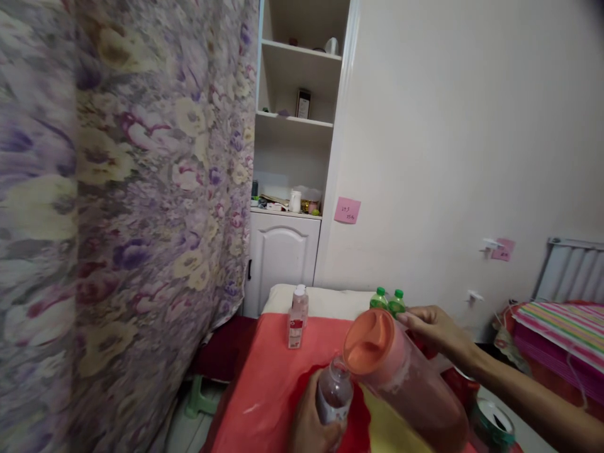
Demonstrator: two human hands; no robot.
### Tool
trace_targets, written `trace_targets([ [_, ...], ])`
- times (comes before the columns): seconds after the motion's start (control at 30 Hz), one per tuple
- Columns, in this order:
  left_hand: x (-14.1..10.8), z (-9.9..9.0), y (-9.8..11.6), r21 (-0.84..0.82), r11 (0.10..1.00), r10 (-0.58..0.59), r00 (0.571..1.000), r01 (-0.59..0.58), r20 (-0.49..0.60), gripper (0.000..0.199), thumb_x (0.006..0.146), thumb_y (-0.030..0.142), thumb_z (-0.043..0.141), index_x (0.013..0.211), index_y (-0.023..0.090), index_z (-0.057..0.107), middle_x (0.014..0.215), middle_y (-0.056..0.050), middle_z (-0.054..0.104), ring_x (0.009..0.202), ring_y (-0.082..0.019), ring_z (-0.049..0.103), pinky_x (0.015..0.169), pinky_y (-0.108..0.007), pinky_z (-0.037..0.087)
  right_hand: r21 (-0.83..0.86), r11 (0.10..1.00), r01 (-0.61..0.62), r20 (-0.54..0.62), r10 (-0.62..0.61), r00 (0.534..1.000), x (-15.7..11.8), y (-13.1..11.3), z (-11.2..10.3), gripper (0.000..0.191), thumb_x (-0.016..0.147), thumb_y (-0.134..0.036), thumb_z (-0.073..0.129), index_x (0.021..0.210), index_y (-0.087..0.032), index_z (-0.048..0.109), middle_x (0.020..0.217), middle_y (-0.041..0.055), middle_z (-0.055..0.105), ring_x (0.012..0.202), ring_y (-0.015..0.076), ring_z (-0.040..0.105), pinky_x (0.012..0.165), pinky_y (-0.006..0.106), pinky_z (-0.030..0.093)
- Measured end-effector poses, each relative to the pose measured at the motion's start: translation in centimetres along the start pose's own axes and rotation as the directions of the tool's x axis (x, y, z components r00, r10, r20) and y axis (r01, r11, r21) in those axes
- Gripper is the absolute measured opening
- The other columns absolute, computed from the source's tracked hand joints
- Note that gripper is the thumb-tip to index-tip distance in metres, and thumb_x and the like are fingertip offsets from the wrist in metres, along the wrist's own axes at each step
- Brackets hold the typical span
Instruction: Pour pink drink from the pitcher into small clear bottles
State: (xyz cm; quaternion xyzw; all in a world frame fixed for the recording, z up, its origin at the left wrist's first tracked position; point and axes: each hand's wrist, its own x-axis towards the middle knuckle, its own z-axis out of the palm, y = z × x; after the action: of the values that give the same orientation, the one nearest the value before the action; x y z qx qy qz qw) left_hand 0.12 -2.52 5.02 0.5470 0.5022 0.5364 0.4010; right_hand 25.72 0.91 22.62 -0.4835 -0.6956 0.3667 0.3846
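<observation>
Left hand (309, 418): fingers clamped round bottle (334, 393) | right hand (436, 327): clamped on pitcher (419, 393), tilted above left fingers | wrist drift risked spills

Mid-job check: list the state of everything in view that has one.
Bottle: uncapped, in the left hand
Pitcher: tilted, lid end at that bottle's mouth, held by the right hand
White-capped bottles: closed, upright
Green-capped bottles: closed
Can: opened
Cabinet door: shut
</observation>
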Motion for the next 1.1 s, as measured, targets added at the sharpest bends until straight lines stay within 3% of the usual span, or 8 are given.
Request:
trace_targets([
  [0.17,-0.3,-0.2,1.1,-0.052,0.998,0.021,1.0,-0.02,0.018,0.07,0.055,0.013,0.066,0.125,0.019,0.061,0.125,-0.011,0.076,0.117,-0.03,0.07,0.1,-0.034,0.056,0.117,0.993,0.016,-0.104,-0.004,0.995,-0.1,3.4,0.8,0.061,0.075,-0.076,0.061,0.053,-0.025,0.036,0.041,-0.0114,0.028,0.04,0.0062,0.018,0.043,0.026,0.012],
  [0.37,0.7,-0.1,0.7,-0.036,0.999,-0.02,0.999,0.019,-0.026,0.072,0.053,0.018,0.066,0.124,0.019,0.057,0.118,-0.01,0.077,0.108,-0.031,0.073,0.092,-0.036,0.058,0.256,0.966,0.041,-0.2,0.012,0.98,-0.7,6.4,1.2,0.055,0.082,-0.066,0.061,0.054,-0.024,0.037,0.045,-0.0108,0.029,0.043,0.007,0.02,0.046,0.028,0.012],
  [0.7,0.9,0.0,0.1,-0.054,0.998,-0.017,0.992,0.011,-0.127,0.068,0.052,0.021,0.065,0.12,0.02,0.06,0.113,-0.008,0.078,0.106,-0.031,0.072,0.089,-0.035,0.057,0.447,0.887,0.114,-0.431,0.102,0.897,-2.0,13.5,1.1,0.05,0.086,-0.059,0.059,0.057,-0.025,0.037,0.047,-0.0102,0.026,0.046,0.0087,0.017,0.049,0.031,0.011],
  [0.8,1.2,0.1,-0.6,-0.039,0.999,-0.029,0.994,0.025,-0.105,0.069,0.053,0.024,0.066,0.121,0.02,0.059,0.113,-0.008,0.078,0.105,-0.031,0.073,0.088,-0.035,0.058,0.492,0.86,0.137,-0.483,0.139,0.864,-2.4,15.1,1.1,0.048,0.085,-0.058,0.06,0.059,-0.026,0.037,0.05,-0.0101,0.026,0.047,0.0091,0.018,0.05,0.031,0.011],
  [1.1,2.0,0.1,-1.8,0.049,0.995,-0.083,0.996,0.084,-0.008,0.071,0.06,0.03,0.071,0.126,0.019,0.049,0.128,-0.013,0.071,0.117,-0.033,0.069,0.102,-0.042,0.055,0.527,0.832,0.172,-0.56,0.188,0.807,-3.0,17.7,2.6,0.047,0.08,-0.06,0.062,0.059,-0.026,0.036,0.052,-0.009,0.028,0.049,0.011,0.02,0.048,0.029,0.016],
])
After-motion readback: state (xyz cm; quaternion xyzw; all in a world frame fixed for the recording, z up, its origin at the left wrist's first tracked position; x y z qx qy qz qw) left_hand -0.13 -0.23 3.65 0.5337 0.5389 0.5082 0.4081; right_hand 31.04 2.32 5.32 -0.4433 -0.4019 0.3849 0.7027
